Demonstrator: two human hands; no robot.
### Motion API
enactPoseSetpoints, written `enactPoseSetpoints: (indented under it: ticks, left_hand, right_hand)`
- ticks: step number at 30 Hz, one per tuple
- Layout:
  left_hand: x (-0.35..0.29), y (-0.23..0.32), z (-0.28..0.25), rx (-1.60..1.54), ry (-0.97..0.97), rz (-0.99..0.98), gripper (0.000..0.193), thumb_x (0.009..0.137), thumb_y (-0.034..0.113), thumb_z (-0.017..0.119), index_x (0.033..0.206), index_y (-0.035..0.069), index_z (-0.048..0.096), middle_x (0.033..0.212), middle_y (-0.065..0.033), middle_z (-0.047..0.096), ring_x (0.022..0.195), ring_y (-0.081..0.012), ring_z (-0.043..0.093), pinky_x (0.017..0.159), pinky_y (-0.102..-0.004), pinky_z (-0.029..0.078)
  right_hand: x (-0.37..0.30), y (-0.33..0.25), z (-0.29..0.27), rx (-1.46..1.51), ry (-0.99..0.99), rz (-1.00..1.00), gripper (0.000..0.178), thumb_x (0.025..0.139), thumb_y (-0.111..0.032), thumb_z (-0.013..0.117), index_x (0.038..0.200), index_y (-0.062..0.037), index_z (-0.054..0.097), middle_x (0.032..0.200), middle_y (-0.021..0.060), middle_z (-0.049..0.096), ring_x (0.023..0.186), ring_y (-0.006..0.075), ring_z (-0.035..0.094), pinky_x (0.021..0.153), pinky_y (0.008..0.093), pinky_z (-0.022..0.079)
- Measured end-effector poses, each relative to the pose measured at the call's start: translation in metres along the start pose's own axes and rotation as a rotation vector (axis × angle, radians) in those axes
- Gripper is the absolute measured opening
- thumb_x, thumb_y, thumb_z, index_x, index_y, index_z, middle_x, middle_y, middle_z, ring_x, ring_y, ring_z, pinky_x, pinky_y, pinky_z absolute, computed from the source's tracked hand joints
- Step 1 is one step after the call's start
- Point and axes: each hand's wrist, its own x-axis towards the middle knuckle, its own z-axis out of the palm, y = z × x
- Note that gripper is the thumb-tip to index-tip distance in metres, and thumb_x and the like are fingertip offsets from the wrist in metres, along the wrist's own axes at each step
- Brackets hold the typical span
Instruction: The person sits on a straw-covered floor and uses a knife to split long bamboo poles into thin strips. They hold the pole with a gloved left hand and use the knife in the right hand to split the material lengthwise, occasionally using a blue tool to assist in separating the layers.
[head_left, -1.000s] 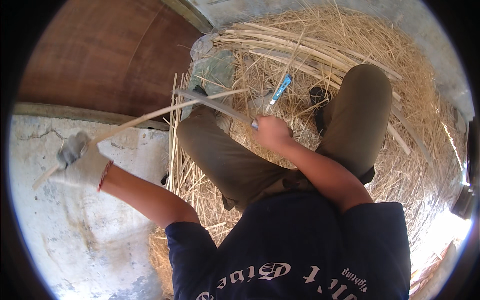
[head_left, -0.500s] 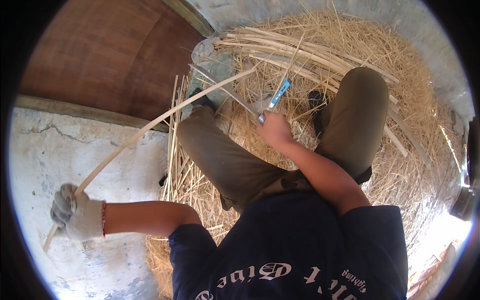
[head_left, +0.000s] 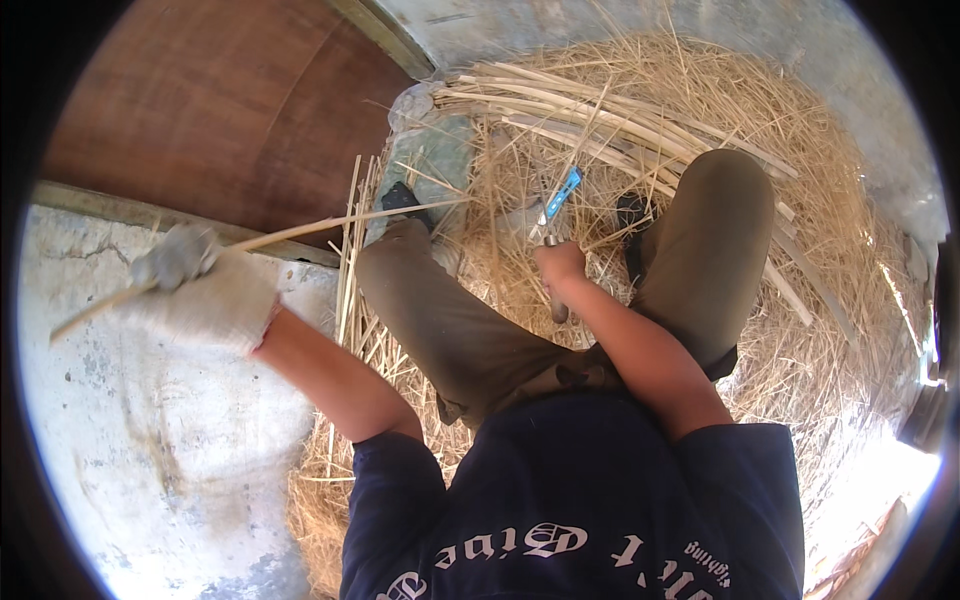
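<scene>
My left hand (head_left: 205,290), in a pale glove with grey fingers and blurred by motion, is closed around a long thin bamboo strip (head_left: 285,235). The strip runs from the left wall across to my left foot, and its far end lies over the straw. Between my knees, my bare right hand (head_left: 562,264) grips the wooden handle of a knife (head_left: 558,310). Its narrow blade points away from me and is hard to make out against the straw. Just past that hand lies a blue box cutter (head_left: 564,192).
Straw-like shavings (head_left: 810,240) spread over the floor. A bundle of split bamboo strips (head_left: 570,100) lies beyond my knees, and thinner strips (head_left: 348,290) rest by my left leg. A concrete wall (head_left: 150,430) and brown wooden panel (head_left: 220,110) bound the left side.
My left hand has swung up and inward with the bamboo strip, whose far end has dropped lower. The knife has turned from pointing up-left to pointing straight away from me.
</scene>
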Motion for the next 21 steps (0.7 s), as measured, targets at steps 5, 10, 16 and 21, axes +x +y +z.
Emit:
enactPoseSetpoints:
  ticks: [5, 10, 16, 21]
  left_hand:
    - [-0.018, -0.056, 0.011, 0.107, 0.013, -0.154, 0.054, 0.105, 0.057, 0.049, 0.067, 0.019, 0.041, 0.057, 0.0075, 0.027, 0.049, -0.0074, 0.025, 0.046, -0.0258, 0.021]
    - [-0.020, -0.086, 0.015, 0.125, -0.065, -0.261, 0.053, 0.106, 0.054, 0.051, 0.069, 0.018, 0.037, 0.059, 0.0057, 0.020, 0.052, -0.0103, 0.019, 0.051, -0.0283, 0.019]
    - [-0.010, -0.106, 0.031, 0.103, 0.033, -0.271, 0.065, 0.105, 0.063, 0.042, 0.059, 0.020, 0.027, 0.055, 0.0058, 0.016, 0.048, -0.0116, 0.014, 0.047, -0.0296, 0.016]
    - [-0.001, -0.126, 0.025, 0.054, -0.016, -0.255, 0.059, 0.105, 0.063, 0.042, 0.070, 0.017, 0.041, 0.057, 0.0044, 0.021, 0.048, -0.0131, 0.019, 0.049, -0.0303, 0.019]
  right_hand:
    - [-0.032, -0.011, 0.003, -0.216, -0.144, -0.184, 0.037, 0.085, -0.027, 0.069, 0.090, 0.0091, 0.071, 0.085, 0.0279, 0.072, 0.085, 0.0414, 0.073, 0.078, 0.0474, 0.055]
    - [-0.044, -0.018, 0.006, -0.277, -0.163, -0.233, 0.037, 0.085, -0.029, 0.069, 0.086, 0.0085, 0.070, 0.082, 0.0281, 0.071, 0.082, 0.0424, 0.072, 0.076, 0.0481, 0.054]
    - [-0.081, -0.033, 0.005, -0.137, -0.268, -0.534, 0.034, 0.086, -0.026, 0.069, 0.070, 0.0027, 0.064, 0.058, 0.0151, 0.060, 0.054, 0.0276, 0.061, 0.057, 0.0452, 0.047]
    - [-0.098, -0.041, -0.003, -0.139, -0.441, -0.320, 0.030, 0.084, -0.022, 0.067, 0.068, 0.0029, 0.060, 0.059, 0.0195, 0.058, 0.056, 0.0322, 0.059, 0.059, 0.0453, 0.045]
